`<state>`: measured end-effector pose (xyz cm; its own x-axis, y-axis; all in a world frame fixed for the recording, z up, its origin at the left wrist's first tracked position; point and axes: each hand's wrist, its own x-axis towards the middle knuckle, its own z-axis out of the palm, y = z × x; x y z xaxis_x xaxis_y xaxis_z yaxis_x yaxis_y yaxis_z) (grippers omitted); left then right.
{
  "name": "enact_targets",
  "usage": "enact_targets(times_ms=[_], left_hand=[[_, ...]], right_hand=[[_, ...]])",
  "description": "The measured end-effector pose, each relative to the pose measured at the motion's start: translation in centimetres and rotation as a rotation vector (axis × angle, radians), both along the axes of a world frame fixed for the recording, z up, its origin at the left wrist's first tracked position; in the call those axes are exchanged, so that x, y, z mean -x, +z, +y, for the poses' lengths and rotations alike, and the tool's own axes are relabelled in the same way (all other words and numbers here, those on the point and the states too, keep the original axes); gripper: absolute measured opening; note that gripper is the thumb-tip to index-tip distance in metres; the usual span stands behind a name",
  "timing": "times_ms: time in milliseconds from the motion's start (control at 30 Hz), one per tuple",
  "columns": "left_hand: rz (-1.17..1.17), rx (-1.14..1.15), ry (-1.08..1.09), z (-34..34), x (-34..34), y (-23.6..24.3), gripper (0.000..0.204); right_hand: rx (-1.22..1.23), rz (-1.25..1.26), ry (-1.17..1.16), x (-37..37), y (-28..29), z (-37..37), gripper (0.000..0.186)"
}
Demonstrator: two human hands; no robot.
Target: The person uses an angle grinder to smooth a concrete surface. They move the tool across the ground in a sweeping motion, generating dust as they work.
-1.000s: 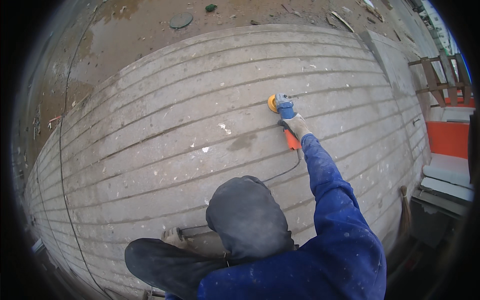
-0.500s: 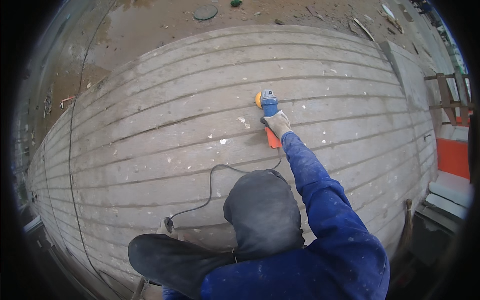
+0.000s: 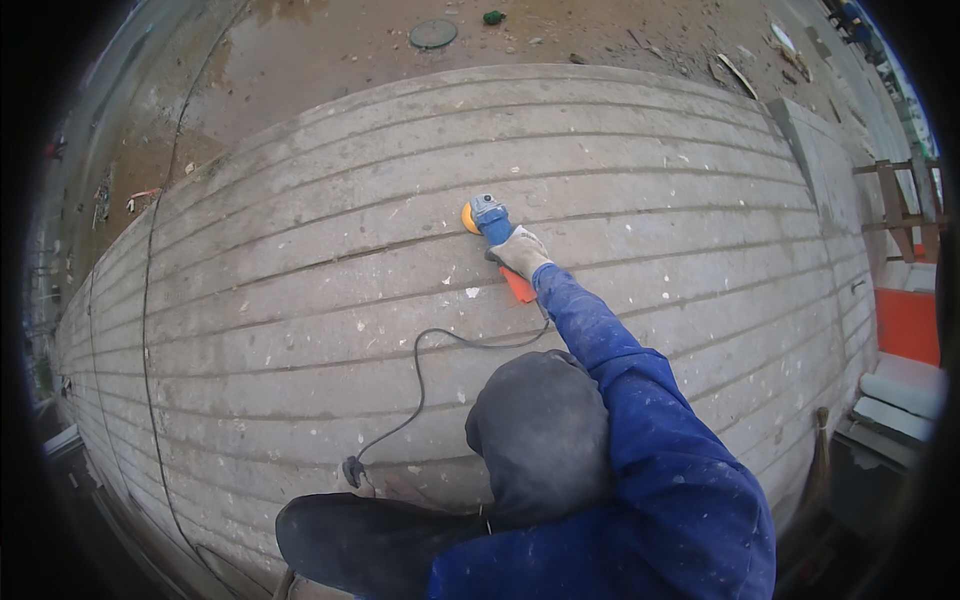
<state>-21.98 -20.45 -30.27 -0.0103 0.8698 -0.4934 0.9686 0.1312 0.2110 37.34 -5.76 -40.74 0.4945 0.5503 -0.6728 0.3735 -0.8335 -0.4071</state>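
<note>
right sleeve (image 3: 640, 400): blue work jacket, dust-speckled, running toward 11 o'clock | right hand (image 3: 520, 255): pale, grimy work glove | knee (image 3: 545, 430): dark grey trousers, dusty, at 6 o'clock | left hand: hidden from sight

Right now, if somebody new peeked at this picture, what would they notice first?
First the big grey slab with long straight grooves, filling most of the view. Near its middle a gloved right hand at the end of a blue sleeve holds an angle grinder with a yellow disc against the surface. A black cable loops back from the grinder toward the lower edge.
</note>
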Motion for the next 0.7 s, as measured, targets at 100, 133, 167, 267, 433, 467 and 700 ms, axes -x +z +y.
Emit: enact_targets(times_ms=[100, 133, 167, 267, 433, 467, 700], left_hand=[[-0.007, 0.001, 0.043, -1.0, 0.0, -0.2, 0.043], [-0.011, -0.004, 0.056, -1.2, -0.1, -0.3, 0.043], [-0.016, -0.005, 0.06, -1.3, -0.2, -0.5, 0.043], [-0.022, -0.01, 0.081, -1.7, -0.5, -0.9, 0.042], [-0.031, -0.03, 0.102, -2.0, -0.6, -0.6, 0.042], [-0.044, -0.032, 0.1, -1.7, -1.1, -1.1, 0.041], [-0.078, -0.051, 0.153, -1.3, -0.5, 0.5, 0.04]], right_hand=[[-0.008, -0.088, -0.166, -5.7, -1.2, -1.8, 0.06], [-0.01, -0.081, -0.23, -8.0, -1.6, -2.7, 0.056], [-0.012, -0.075, -0.296, -10.3, -2.0, -3.8, 0.052], [-0.02, -0.1, -0.441, -15.2, -3.8, -6.8, 0.047], [-0.131, -0.004, -0.687, -15.3, -3.9, -5.9, 0.041], [-0.128, -0.07, -0.603, -14.9, -4.4, -5.7, 0.041], [-0.091, 0.011, -0.17, -0.9, -3.4, 1.0, 0.045]])
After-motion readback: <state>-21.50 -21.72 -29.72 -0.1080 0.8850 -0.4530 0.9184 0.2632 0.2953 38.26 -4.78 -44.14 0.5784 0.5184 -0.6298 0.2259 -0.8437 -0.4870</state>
